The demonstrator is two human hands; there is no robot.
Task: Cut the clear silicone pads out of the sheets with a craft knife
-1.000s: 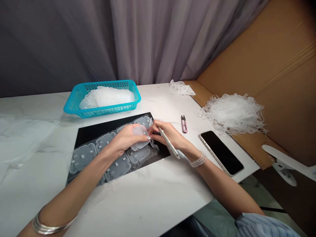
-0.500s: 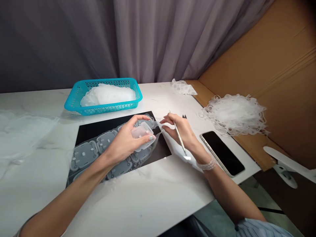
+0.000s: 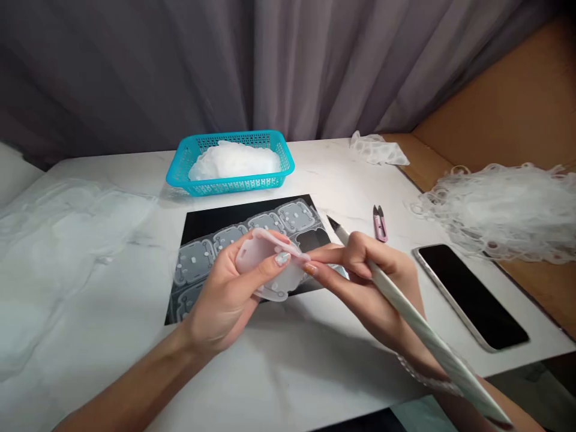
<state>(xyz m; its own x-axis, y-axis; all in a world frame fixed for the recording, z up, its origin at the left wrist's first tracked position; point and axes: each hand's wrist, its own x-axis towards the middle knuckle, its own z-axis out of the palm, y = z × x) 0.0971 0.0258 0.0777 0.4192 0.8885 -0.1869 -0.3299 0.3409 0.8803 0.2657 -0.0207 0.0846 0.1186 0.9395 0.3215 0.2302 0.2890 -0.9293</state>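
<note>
My left hand (image 3: 229,294) is closed on a translucent, pale silicone piece (image 3: 256,255), thumb on its face and fingers behind it. The piece is bent, with its far edge folded up. My right hand (image 3: 373,276) pinches that piece's right edge between thumb and index finger. A craft knife (image 3: 405,306) with a pale handle also lies in my right hand, its dark blade pointing up and away. Below the hands, a translucent molded sheet (image 3: 195,261) with several rounded shapes rests on a black mat (image 3: 216,219). My hands hide part of the sheet.
A blue basket (image 3: 229,187) with white translucent pieces stands at the back. Pink thread snips (image 3: 380,225) and a phone (image 3: 470,294) lie to the right. Beyond them is a heap of clear scraps (image 3: 508,210). Translucent sheets (image 3: 81,240) cover the left side.
My right hand has left the sheet's corner and now pinches the silicone piece. Both hands have moved nearer to me with the piece, the knife has swung blade-up, and the view has shifted left.
</note>
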